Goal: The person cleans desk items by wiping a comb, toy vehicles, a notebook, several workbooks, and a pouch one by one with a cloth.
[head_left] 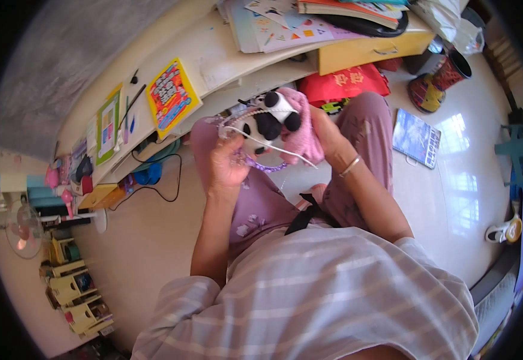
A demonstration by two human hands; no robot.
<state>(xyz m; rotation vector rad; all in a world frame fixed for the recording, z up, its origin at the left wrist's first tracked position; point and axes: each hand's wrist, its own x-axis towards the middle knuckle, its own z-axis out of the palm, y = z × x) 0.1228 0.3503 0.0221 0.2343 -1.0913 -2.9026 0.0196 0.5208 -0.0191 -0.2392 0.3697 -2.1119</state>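
Note:
My left hand (227,164) grips a bunch of hair hoops in front of my knees. Among them are a beaded hoop (254,112), a thin white band (275,147) and a purple braided band (268,168). A black-and-white panda plush (268,121) sits between my two hands, with its limbs overlapping the bands. On the other side my right hand (326,132) is closed around a pink fluffy fabric band (304,130) beside the panda. Whether the plush is fixed to the pink fabric cannot be made out. My right fingers are mostly hidden behind it.
A long cream desk (216,67) runs ahead, bearing a yellow book (171,96) and stacked papers (279,31). Below its drawer (376,49) lies a red bag (347,87). A blue book (416,137) and a patterned vase-shaped container (439,81) are on the tiled floor. A cable (178,180) hangs left.

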